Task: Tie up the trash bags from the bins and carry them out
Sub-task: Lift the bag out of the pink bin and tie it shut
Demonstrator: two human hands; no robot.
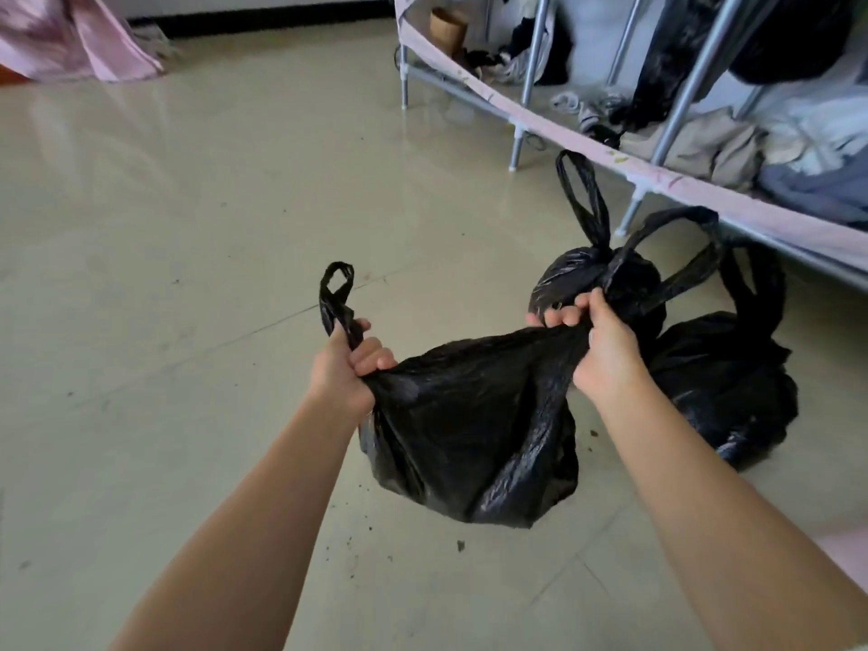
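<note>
- A metal-framed clothes rack [526,110] stands at the floor's [188,227] far right edge.
- Folded clothes [704,148] lie on its lowest shelf.
- Pink fabric [70,39] drapes at the far left corner.

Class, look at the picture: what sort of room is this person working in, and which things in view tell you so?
Probably a bedroom or dorm room: a fabric wardrobe on metal poles holds piled clothes, pink cloth hangs at the far left, and the tiled floor is indoors.
</note>
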